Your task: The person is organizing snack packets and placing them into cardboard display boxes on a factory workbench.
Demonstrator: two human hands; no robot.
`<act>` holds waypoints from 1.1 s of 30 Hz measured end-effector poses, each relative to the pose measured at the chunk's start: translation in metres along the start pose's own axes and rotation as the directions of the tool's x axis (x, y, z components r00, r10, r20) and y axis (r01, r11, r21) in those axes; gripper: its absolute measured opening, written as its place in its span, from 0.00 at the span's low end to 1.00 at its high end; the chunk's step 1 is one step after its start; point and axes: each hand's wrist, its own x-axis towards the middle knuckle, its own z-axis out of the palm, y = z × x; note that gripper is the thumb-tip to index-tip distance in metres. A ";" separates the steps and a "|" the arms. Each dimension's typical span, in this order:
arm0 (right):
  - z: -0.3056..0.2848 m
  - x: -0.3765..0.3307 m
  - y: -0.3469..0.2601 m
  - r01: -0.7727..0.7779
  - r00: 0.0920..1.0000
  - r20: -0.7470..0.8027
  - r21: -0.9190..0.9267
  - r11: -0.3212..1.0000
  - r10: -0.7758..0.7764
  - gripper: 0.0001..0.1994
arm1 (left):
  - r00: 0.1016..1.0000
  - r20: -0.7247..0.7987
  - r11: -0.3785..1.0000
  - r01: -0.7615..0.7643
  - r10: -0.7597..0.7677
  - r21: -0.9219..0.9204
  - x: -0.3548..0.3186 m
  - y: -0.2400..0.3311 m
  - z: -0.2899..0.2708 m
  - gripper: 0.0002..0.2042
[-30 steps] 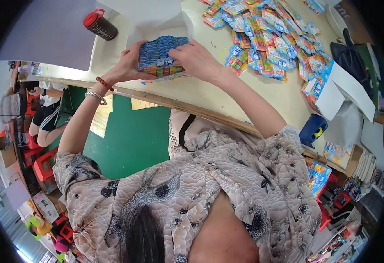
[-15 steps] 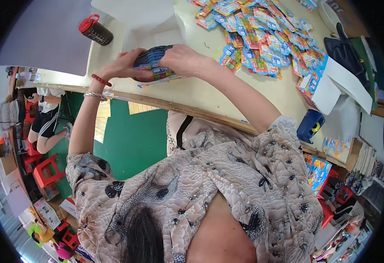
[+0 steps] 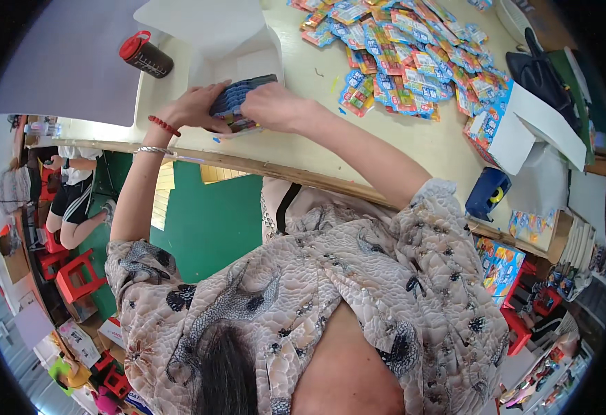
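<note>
A row of blue-edged packets (image 3: 231, 99) stands packed together at the near side of an open white box (image 3: 270, 59). My left hand (image 3: 196, 108) grips the row's left end, thumb on the near side and fingers over the far side. At the right end, my right hand (image 3: 275, 106) is closed with its fingers curled against the packets. Its fingertips are partly hidden. Some coloured packet fronts show low between my hands. The box's lid flap (image 3: 203, 24) stretches away at the back.
A large heap of colourful packets (image 3: 403, 59) covers the table's far right. A printed open carton (image 3: 500, 128), a blue tape dispenser (image 3: 488, 194) and a black bag (image 3: 542, 76) are to the right. A dark bottle with red lid (image 3: 147, 55) stands back left. A person (image 3: 75, 187) is off left.
My right hand has shifted slightly lower and curled more tightly at the packets' right end. The row has tilted a little, showing more of its blue edges. The whole view has shifted slightly.
</note>
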 end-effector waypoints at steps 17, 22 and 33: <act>-0.006 -0.006 0.006 -0.194 0.964 0.200 0.078 0.978 0.176 0.08 | 0.961 -0.242 0.989 -0.112 0.133 0.100 0.003 -0.002 0.023 0.45; -0.001 -0.011 -0.008 -0.140 0.980 0.142 -0.002 0.990 0.139 0.08 | 0.977 -0.207 0.994 -0.039 0.061 0.106 -0.001 0.008 0.017 0.45; -0.002 -0.034 0.008 -0.502 0.606 -0.508 0.353 0.790 0.612 0.19 | 0.928 -0.346 0.972 -0.056 0.135 0.228 -0.019 0.042 0.049 0.66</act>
